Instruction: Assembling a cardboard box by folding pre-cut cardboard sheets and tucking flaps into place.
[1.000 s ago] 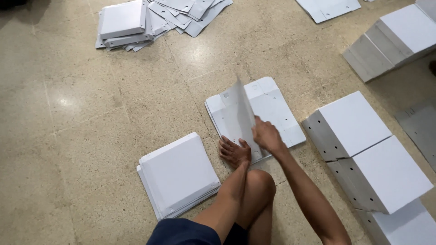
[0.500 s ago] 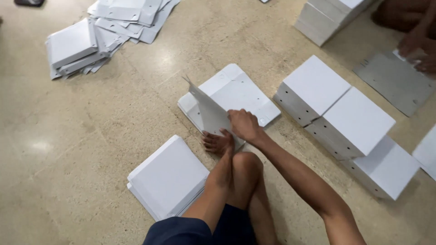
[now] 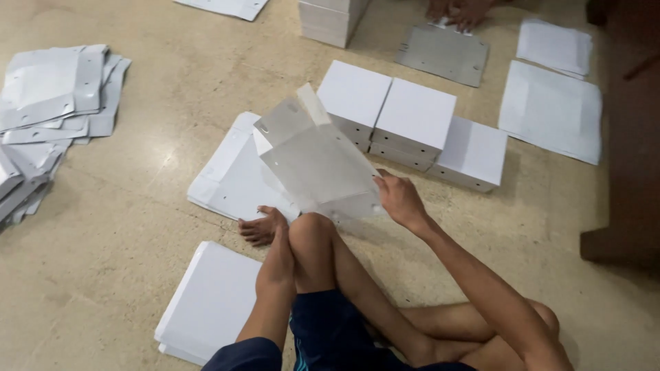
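Observation:
I sit on the floor with one knee raised. My right hand [image 3: 400, 200] grips the lower right edge of a flat white die-cut cardboard sheet [image 3: 313, 161] and holds it lifted and tilted above a stack of the same flat sheets [image 3: 230, 172]. My left hand [image 3: 276, 264] rests on my shin just below the knee, fingers curled around the leg. My foot [image 3: 262, 227] presses on the near edge of the flat stack.
A stack of white sheets [image 3: 210, 302] lies by my left side. Three folded white boxes [image 3: 412, 117] stand in a row beyond the lifted sheet. A messy pile of sheets [image 3: 48, 103] lies far left. Another person's hands [image 3: 457, 10] work on a grey sheet [image 3: 443, 53] at the top. More white sheets [image 3: 550, 110] lie right.
My right hand has raised the cardboard sheet higher and swung it rightward off the stack. The view has shifted, bringing the boxes and the other person's hands closer to the middle.

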